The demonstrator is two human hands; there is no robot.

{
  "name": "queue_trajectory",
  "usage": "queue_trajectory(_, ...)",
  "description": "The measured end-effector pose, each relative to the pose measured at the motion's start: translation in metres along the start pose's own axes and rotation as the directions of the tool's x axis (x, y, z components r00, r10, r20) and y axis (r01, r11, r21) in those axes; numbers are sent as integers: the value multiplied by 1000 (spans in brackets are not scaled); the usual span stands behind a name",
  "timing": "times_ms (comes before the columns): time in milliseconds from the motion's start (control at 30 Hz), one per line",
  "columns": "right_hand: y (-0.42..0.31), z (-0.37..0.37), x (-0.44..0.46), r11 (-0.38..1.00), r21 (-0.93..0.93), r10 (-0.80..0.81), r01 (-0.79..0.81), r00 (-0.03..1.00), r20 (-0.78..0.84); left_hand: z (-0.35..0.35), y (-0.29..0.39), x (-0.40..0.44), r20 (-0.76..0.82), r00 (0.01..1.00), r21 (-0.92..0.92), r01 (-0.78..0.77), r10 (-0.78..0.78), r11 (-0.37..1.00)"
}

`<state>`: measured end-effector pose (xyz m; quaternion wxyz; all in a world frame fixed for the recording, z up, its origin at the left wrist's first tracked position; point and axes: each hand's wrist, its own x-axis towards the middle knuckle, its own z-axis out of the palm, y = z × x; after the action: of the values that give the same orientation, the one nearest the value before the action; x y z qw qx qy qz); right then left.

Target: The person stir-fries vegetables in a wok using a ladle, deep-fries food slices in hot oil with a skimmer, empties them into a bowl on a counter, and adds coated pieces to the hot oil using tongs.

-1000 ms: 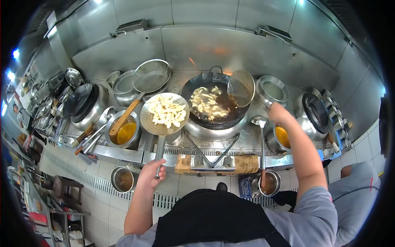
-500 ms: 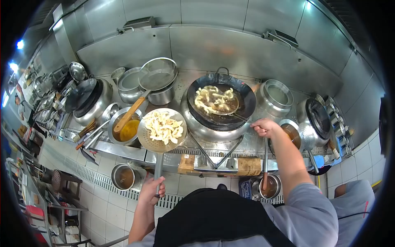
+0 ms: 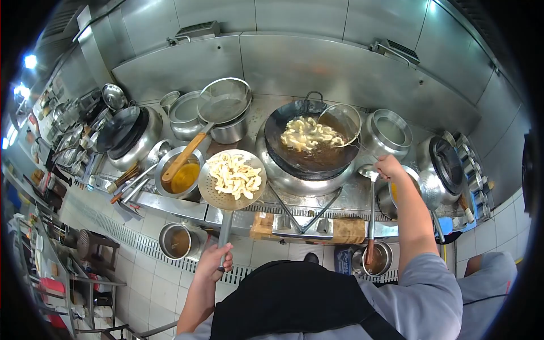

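Observation:
My left hand is closed around the grey handle of a large perforated skimmer. Pale, curved food pieces are heaped in its round bowl, left of the wok. My right hand grips the thin handle of a round wire-mesh strainer, tilted over the right side of the black wok. In the wok, more pale battered-looking pieces lie in brown, bubbling oil. The strainer's lower rim touches or nearly touches those pieces; I cannot tell which.
A ladle lies below my right hand. A fine sieve rests on a pot, its wooden handle over a bowl of yellow liquid. Another wok sits at left. Someone's grey-clothed leg is at right.
The wire strainer has lifted from under the pieces and swung to the wok's right side, leaving them in the oil. My right hand has moved right. My left hand still holds the skimmer.

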<state>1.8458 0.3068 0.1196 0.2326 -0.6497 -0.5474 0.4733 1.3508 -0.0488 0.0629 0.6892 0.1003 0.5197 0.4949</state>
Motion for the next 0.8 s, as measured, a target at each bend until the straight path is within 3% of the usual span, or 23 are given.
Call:
queue_trajectory(100,-10,-2,-10,986,-165,12,-14,1000,-19,-1,0,4,-7,1000,2,20,-20,1000)
queue_trajectory(233,-17,13,-31,989,-111,108,-93,984,141,-1,1,7,-8,1000,7,29,-29,1000)
queue_trajectory(300,-20,20,-40,972,56,195,-227,919,342,-1,1,7,-16,999,9,28,-28,1000)
queue_trajectory(400,-11,31,-17,906,223,218,-359,849,481,-2,0,11,1,1000,16,24,-24,1000)
queue_trajectory(467,-4,51,1,896,276,187,-348,859,476,-3,2,16,16,999,3,27,-27,1000)
queue_trajectory(533,-3,78,6,938,280,114,-204,945,306,0,5,18,21,1000,9,19,-19,1000)
queue_trajectory(700,3,95,-7,927,359,30,-110,975,222,6,9,18,6,1000,8,28,-28,1000)
queue_trajectory(800,8,96,-9,912,402,13,-82,985,171,-2,7,23,78,997,2,24,-24,1000)
